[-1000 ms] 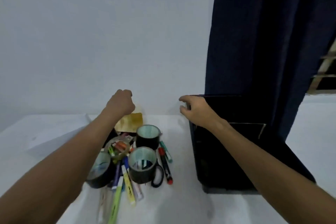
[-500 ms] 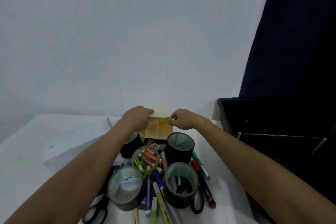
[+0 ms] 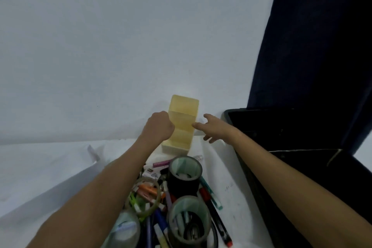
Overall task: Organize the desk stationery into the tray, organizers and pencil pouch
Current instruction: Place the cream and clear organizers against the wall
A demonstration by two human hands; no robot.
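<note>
Table (image 3: 50, 167) (white, against a pale wall (image 3: 100, 46)): left hand (image 3: 159, 128) grip curled on yellow organizer (image 3: 182, 127), right hand (image 3: 216, 128) spread.

We now see the yellow organizer (image 3: 182, 127) standing taller, and our right hand (image 3: 216, 128) opens beside it.
</note>
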